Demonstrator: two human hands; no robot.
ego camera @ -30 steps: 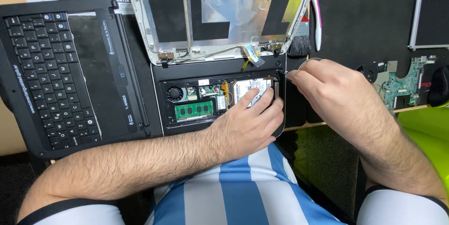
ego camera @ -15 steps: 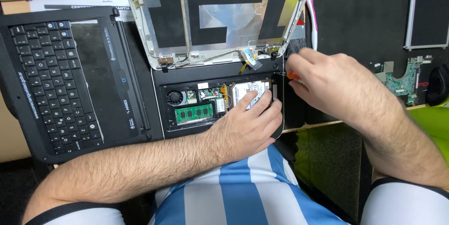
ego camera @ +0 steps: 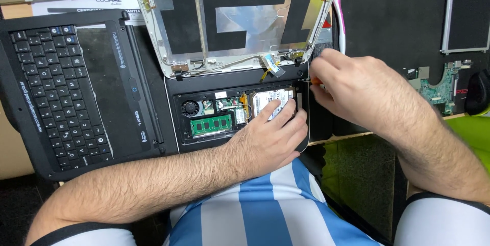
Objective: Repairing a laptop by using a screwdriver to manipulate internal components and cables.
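Head view, the only one. Left hand (ego camera: 268, 136) lies flat, palm down, fingers spread loosely over the opened laptop base (ego camera: 237, 115), fingertips touching the silver hard drive (ego camera: 273, 104); nothing is grasped, the hand only presses down. Most of the drive is hidden under those fingers, only its top strip showing.

Right hand (ego camera: 357, 90) sits just right of the left hand's fingertips, at the base's right edge, fingers curled tight around a thin tool (ego camera: 312, 80). Only an orange bit and a short metal tip poke out left of the knuckles; the handle is buried in the fist, so the kind of tool is hard to make out. The tip meets the base near the right hinge; the exact contact is too small to tell.

Left of the left hand's fingers, inside the open bay: one green memory board (ego camera: 211, 124), flat, rectangular; one small round black fan (ego camera: 191, 108); a few small parts between them, blurred. Above both hands stands one bare lid shell (ego camera: 229, 21), grey metal with foil patches and black tape, its top cut off by the frame.

Far left of the hands lies one black keyboard panel (ego camera: 56, 87), matte plastic, many small keys. Right of the right hand, one green circuit board (ego camera: 439, 90) is partly hidden by the wrist. One thin dark panel (ego camera: 467, 11) is cut off at the top right. The striped blue-and-white shirt (ego camera: 255, 210) fills the bottom.
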